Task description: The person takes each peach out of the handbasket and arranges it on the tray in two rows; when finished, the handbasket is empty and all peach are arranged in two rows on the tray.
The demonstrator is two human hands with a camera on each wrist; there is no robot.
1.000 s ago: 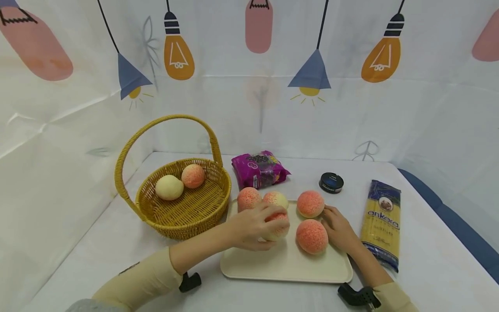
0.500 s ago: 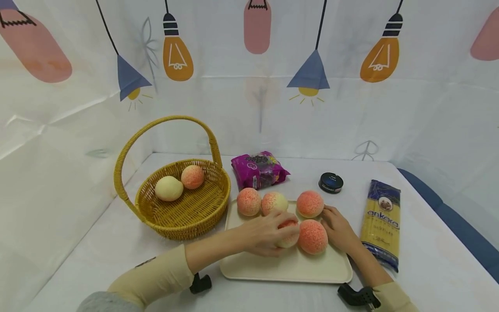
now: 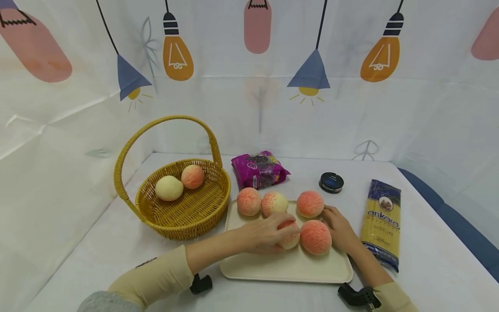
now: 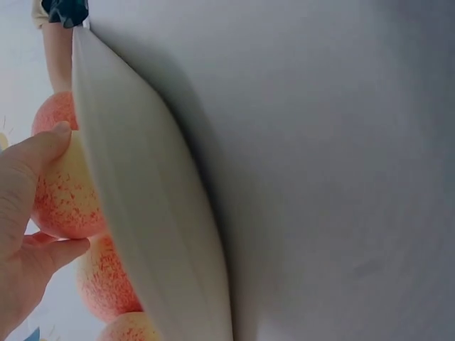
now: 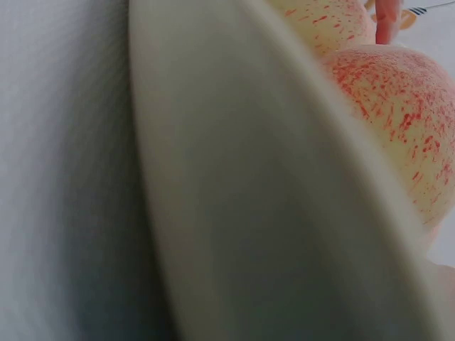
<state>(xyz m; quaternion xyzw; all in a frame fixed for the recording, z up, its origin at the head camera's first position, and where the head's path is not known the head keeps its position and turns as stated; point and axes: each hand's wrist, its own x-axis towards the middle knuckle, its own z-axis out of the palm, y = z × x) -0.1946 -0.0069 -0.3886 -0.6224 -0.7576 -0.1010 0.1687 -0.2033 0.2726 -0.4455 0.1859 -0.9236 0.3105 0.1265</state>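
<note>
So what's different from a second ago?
The left hand moved its held peach rightward over the tray, close beside the near right peach, which shifted slightly right. It hasn't let go. The right hand, basket and other peaches stayed as they were.

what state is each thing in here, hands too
left hand: gripping a peach over the tray
right hand: at the tray's right edge, grip unclear
basket: upright, handle up, two peaches inside
tray: flat, four other peaches on it
purple bag: lying, no opening visible
tin: flat, label up
yellow pack: lying flat, no opening visible
</note>
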